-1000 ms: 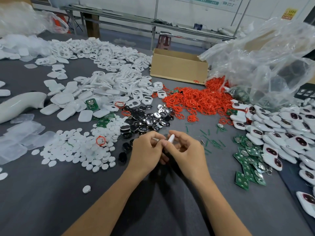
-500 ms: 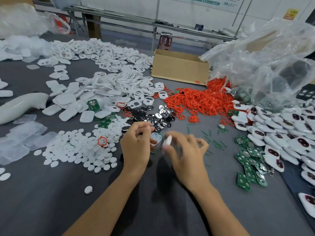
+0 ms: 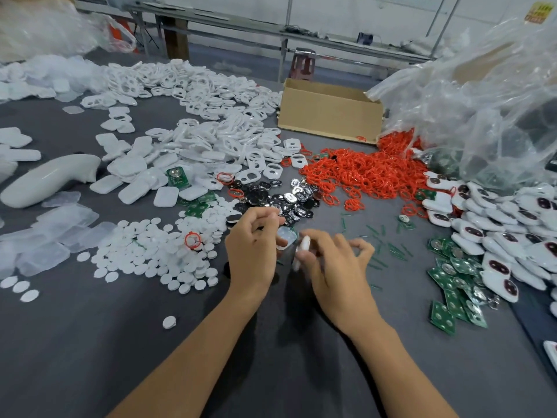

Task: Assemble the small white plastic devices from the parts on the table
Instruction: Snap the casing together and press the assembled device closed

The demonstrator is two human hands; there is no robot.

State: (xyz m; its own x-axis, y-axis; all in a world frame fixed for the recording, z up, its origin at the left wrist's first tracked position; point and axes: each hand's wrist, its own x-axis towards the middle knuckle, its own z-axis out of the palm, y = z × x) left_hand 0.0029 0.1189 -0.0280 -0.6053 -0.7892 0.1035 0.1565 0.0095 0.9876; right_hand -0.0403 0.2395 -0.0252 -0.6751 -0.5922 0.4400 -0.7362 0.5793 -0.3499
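My left hand pinches a small pale translucent square part between thumb and fingers, just in front of the pile of black and silver metal pieces. My right hand holds a small white plastic device edge-on, close beside that part; its outer fingers are spread and blurred. White round discs lie to the left, white shells behind them, red rubber rings at centre right, green circuit boards and finished white devices at the right.
A cardboard box stands behind the red rings, with a large clear plastic bag to its right. A white handle-shaped object and clear plastic pieces lie at the left. Thin green strips are scattered right of my hands.
My hands, joined around the white device a second ago, have drawn apart. My left hand has risen toward the metal pile and now holds a translucent part.
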